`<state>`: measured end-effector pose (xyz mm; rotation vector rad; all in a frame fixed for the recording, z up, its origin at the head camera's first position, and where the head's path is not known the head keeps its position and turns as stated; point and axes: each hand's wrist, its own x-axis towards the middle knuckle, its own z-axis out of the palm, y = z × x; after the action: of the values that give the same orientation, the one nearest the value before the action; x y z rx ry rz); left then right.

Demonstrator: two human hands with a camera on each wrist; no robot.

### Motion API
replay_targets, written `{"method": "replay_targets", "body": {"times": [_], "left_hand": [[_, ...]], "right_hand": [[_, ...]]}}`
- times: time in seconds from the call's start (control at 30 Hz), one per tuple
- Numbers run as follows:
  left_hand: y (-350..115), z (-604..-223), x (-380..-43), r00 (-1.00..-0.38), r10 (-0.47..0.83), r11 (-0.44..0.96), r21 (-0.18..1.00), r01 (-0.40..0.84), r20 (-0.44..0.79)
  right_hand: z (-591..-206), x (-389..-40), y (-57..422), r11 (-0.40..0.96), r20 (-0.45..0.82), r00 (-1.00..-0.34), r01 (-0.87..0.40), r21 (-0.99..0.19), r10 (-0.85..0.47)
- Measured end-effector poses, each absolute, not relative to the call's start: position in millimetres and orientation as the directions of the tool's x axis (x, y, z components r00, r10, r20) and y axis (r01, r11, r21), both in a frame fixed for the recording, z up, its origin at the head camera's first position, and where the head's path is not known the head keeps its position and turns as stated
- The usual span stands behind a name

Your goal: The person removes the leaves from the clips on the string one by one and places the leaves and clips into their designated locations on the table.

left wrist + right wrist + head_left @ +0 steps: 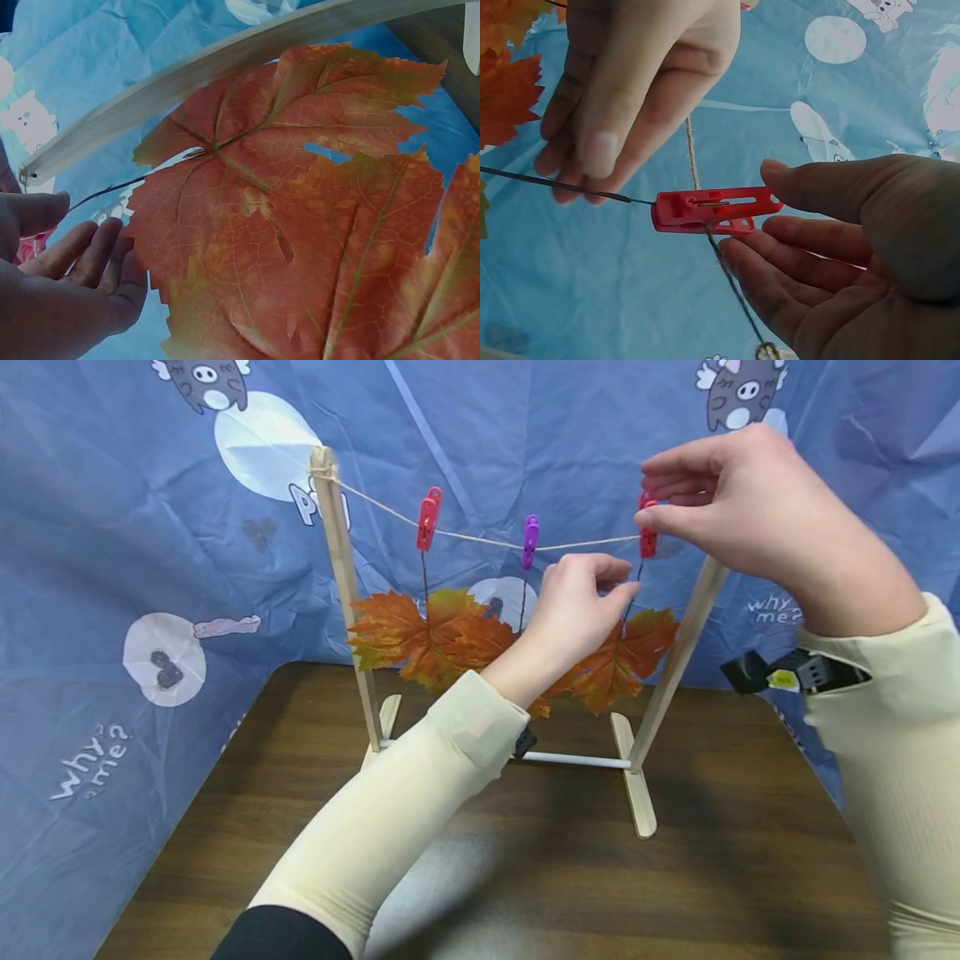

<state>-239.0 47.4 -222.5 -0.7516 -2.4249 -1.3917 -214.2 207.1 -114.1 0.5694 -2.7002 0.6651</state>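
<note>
A red clothespin (705, 206) sits on the string (691, 154) and bites the dark stem (562, 184) of an orange leaf (618, 664). My right hand (765, 518) has its thumb and fingertips on either side of the clothespin's handles. Just below, my left hand (577, 602) is beside the stem, its thumb and fingers apart in the left wrist view. Another red clothespin (427, 522) and a purple clothespin (530, 541) hold more leaves (420, 639) by their stems. My left forearm hides part of the leaves in the head view.
The string runs between two wooden posts (341, 568) on flat wooden feet (635, 793), joined low down by a white rod (577, 760). The stand is on a brown wooden table (675, 877). A blue printed cloth (187, 527) hangs behind.
</note>
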Motion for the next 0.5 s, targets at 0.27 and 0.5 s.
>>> {"method": "replay_targets", "body": {"times": [0.27, 0.5], "left_hand": [[53.8, -221.6, -243.9, -0.826, 0.327, 0.446, 0.696, 0.563, 0.459], [61.0, -221.8, -244.4, -0.794, 0.324, 0.465, 0.645, 0.607, 0.514]], "right_hand": [[-113.1, -211.1, 200.9, 0.863, 0.339, -0.881, -0.426, -0.271, -0.329], [-112.6, -212.0, 200.5, 0.89, 0.326, -0.889, -0.401, -0.217, -0.321]]}}
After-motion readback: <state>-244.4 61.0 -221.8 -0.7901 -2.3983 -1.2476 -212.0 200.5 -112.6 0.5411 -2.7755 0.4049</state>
